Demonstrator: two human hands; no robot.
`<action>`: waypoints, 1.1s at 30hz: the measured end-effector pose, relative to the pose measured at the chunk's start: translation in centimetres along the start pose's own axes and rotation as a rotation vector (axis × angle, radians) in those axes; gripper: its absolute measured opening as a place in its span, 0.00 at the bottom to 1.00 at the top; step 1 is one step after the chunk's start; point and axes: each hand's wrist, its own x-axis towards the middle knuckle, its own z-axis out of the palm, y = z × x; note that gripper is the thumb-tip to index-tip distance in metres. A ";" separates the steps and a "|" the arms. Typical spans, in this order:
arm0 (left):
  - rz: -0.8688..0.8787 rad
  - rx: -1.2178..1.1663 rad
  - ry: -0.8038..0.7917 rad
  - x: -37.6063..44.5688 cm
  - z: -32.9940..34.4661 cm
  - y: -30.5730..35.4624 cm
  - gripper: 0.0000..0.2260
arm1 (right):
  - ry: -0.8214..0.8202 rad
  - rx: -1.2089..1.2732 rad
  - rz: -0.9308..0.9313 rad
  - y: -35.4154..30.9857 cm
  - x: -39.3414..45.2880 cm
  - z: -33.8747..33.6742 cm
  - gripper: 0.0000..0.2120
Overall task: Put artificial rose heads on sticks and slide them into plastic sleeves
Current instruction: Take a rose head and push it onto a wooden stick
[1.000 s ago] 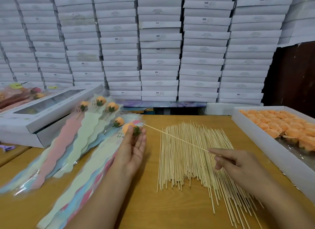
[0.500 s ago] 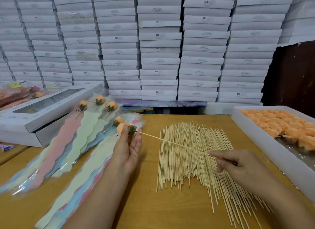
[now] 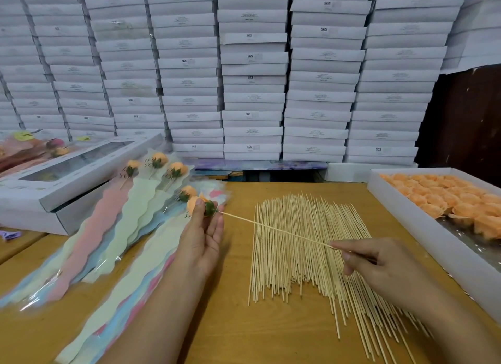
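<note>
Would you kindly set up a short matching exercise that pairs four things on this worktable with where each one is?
Things:
1. rose head
2. single stick
3. pile of sticks
4. loose rose heads

Places:
A. in the white tray on the right
B. pinched in the right hand
C. held in the left hand
D. lying on the table

Pairs: 1-C, 2-B, 3-D, 4-A

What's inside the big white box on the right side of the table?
The white box holds rows of orange rose heads, packed close together. Near its front, some shiny clear plastic shows. Whatever lies under the roses is covered, and the box runs past the picture's edge.
</note>
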 end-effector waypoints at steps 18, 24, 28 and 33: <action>-0.021 0.016 -0.014 0.2 -0.3 -0.1 0.18 | -0.028 -0.015 0.034 0.0 0.1 0.2 0.18; -0.023 0.014 -0.016 0.3 -0.3 -0.2 0.17 | -0.047 0.000 0.045 0.0 0.0 0.3 0.19; -0.025 0.011 -0.011 0.3 -0.4 -0.1 0.17 | -0.048 -0.001 0.044 -0.2 0.0 0.3 0.17; -0.015 -0.007 0.014 0.3 -0.4 0.1 0.18 | -0.031 0.009 0.036 -0.1 0.0 0.2 0.18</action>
